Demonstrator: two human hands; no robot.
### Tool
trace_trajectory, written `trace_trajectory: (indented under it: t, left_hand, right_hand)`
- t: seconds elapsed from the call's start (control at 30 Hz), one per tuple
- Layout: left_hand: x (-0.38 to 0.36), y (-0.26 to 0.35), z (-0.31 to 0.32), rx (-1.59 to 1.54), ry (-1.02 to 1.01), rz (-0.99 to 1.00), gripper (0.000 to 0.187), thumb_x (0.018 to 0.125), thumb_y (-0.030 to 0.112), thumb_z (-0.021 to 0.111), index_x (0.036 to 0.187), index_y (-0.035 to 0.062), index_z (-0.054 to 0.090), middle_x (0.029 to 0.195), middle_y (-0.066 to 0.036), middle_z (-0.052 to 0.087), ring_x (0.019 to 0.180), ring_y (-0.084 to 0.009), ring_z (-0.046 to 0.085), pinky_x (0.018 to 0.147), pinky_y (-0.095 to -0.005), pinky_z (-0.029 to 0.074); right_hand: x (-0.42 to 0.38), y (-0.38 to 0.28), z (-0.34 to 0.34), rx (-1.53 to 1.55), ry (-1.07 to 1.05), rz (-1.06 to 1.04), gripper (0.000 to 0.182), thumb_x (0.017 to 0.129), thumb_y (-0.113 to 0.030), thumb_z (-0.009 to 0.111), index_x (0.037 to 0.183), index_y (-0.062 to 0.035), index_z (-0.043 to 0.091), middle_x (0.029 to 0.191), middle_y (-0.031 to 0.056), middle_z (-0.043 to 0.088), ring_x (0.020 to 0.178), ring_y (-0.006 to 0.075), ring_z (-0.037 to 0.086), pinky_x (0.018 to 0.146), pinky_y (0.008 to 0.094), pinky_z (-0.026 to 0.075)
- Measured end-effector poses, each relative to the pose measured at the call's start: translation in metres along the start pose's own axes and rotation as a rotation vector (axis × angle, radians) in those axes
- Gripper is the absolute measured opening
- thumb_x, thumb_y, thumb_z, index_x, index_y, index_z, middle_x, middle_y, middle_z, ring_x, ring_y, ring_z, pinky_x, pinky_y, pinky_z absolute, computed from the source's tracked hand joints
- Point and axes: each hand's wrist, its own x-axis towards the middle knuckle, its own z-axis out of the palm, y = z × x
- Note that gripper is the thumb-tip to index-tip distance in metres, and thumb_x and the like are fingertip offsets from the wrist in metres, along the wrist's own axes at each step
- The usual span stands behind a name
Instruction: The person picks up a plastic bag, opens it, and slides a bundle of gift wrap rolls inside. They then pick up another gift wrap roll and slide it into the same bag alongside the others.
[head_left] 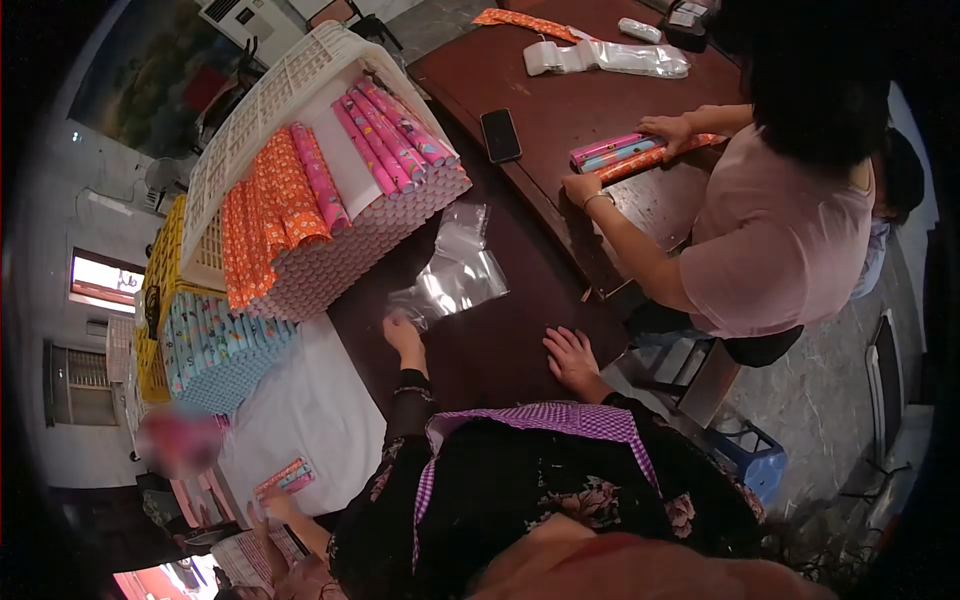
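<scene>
My left hand (405, 338) is at the near-left corner of a stack of clear plastic bags (465, 275), its fingers closed on the edge of the film. The bags lie flat and slightly fanned on the dark red table (530, 275). My right hand (573, 360) rests palm down on the same table, fingers spread, holding nothing. Beyond the bags, many paper-wrapped rolls lie stacked in a tilted white plastic basket (225, 130). Orange flowered rolls (270, 200) and pink patterned rolls (395, 140) top the stack.
Light blue rolls (215, 345) fill a yellow basket (178, 235) at left. Across the table a co-worker's hands hold pink, blue and orange rolls (620, 155). A phone (500, 136) and plastic packaging (605, 59) lie there. Another person's hand is near a small roll bundle (287, 478), lower left.
</scene>
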Motion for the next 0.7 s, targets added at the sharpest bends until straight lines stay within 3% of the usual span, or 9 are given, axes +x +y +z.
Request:
trace_trajectory:
  t: [0.07, 0.1, 0.2, 0.27, 0.33, 0.4, 0.5, 0.57, 0.7]
  left_hand:
    - [0.005, -0.008, -0.016, -0.363, 0.126, -0.084, 0.013, 0.095, 0.009, 0.049, 0.09, -0.0003, 0.057, 0.089, -0.011, 0.059, 0.077, -0.0209, 0.055, 0.068, -0.0365, 0.045]
    - [0.015, -0.009, -0.033, -0.559, 0.068, -0.293, 0.012, 0.092, 0.005, 0.047, 0.091, 0.0002, 0.058, 0.089, -0.011, 0.06, 0.076, -0.0208, 0.056, 0.067, -0.0354, 0.046]
    - [0.001, 0.027, -0.062, -0.707, 0.166, -0.269, 0.014, 0.092, 0.006, 0.046, 0.09, 0.0001, 0.058, 0.088, -0.011, 0.06, 0.071, -0.021, 0.056, 0.06, -0.0319, 0.044]
    - [-0.001, 0.037, -0.081, -0.596, 0.137, -0.338, 0.018, 0.092, 0.008, 0.045, 0.094, -0.0027, 0.059, 0.092, -0.013, 0.062, 0.076, -0.0233, 0.058, 0.063, -0.0322, 0.047]
    - [-0.005, 0.046, -0.088, -0.717, 0.165, -0.319, 0.024, 0.094, 0.011, 0.046, 0.102, -0.0072, 0.06, 0.099, -0.016, 0.063, 0.086, -0.0269, 0.06, 0.07, -0.0342, 0.049]
    - [-0.01, 0.049, -0.099, -0.617, -0.022, -0.27, 0.031, 0.097, 0.014, 0.043, 0.112, -0.0107, 0.056, 0.11, -0.021, 0.062, 0.099, -0.0305, 0.059, 0.078, -0.0369, 0.05]
    - [-0.026, 0.066, -0.105, -0.913, 0.022, -0.32, 0.043, 0.103, 0.018, 0.035, 0.135, -0.0114, 0.033, 0.135, -0.025, 0.048, 0.118, -0.0374, 0.051, 0.104, -0.047, 0.04]
    - [-0.051, 0.105, -0.11, -0.919, 0.073, -0.381, 0.042, 0.103, 0.015, 0.035, 0.136, -0.0103, 0.03, 0.136, -0.026, 0.046, 0.121, -0.0394, 0.049, 0.106, -0.052, 0.038]
    - [-0.055, 0.088, -0.121, -0.953, 0.076, -0.424, 0.04, 0.103, 0.013, 0.037, 0.137, -0.007, 0.032, 0.137, -0.026, 0.044, 0.126, -0.0402, 0.045, 0.105, -0.0562, 0.038]
  right_hand:
    - [0.0, 0.0, 0.0, 0.006, 0.02, -0.006, 0.044, 0.086, -0.019, 0.064, 0.128, -0.0107, 0.055, 0.144, 0.0059, 0.043, 0.135, 0.0261, 0.036, 0.111, 0.0514, 0.027]
    - [0.001, 0.001, 0.0, 0.01, 0.018, -0.013, 0.044, 0.086, -0.019, 0.064, 0.128, -0.0107, 0.055, 0.144, 0.0059, 0.043, 0.135, 0.0261, 0.036, 0.111, 0.0514, 0.027]
    - [-0.001, 0.004, 0.002, 0.023, 0.025, -0.026, 0.043, 0.085, -0.017, 0.065, 0.126, -0.0102, 0.056, 0.143, 0.0063, 0.044, 0.134, 0.0263, 0.036, 0.111, 0.0516, 0.028]
    - [-0.002, 0.004, 0.002, 0.064, 0.056, -0.017, 0.042, 0.084, -0.014, 0.065, 0.125, -0.01, 0.057, 0.142, 0.0064, 0.045, 0.134, 0.0266, 0.037, 0.111, 0.0515, 0.028]
    - [-0.001, 0.002, -0.002, 0.083, 0.076, -0.018, 0.041, 0.081, -0.011, 0.066, 0.121, -0.0098, 0.059, 0.14, 0.0054, 0.047, 0.132, 0.0261, 0.04, 0.11, 0.0509, 0.029]
    - [0.0, 0.002, -0.002, 0.108, 0.075, -0.02, 0.041, 0.078, -0.008, 0.066, 0.118, -0.0095, 0.061, 0.138, 0.0045, 0.05, 0.13, 0.0256, 0.042, 0.109, 0.0503, 0.03]
    - [-0.001, 0.008, 0.008, 0.101, 0.116, 0.0, 0.039, 0.078, -0.006, 0.066, 0.117, -0.0098, 0.061, 0.137, 0.0045, 0.051, 0.13, 0.0261, 0.043, 0.108, 0.0499, 0.032]
    - [-0.001, 0.01, 0.014, 0.111, 0.139, -0.027, 0.039, 0.079, -0.005, 0.066, 0.117, -0.0096, 0.061, 0.137, 0.0061, 0.051, 0.13, 0.0271, 0.043, 0.108, 0.051, 0.032]
    - [0.0, 0.01, 0.012, 0.13, 0.133, -0.018, 0.037, 0.08, -0.003, 0.066, 0.116, -0.0092, 0.061, 0.135, 0.0084, 0.052, 0.129, 0.0288, 0.044, 0.109, 0.0527, 0.032]
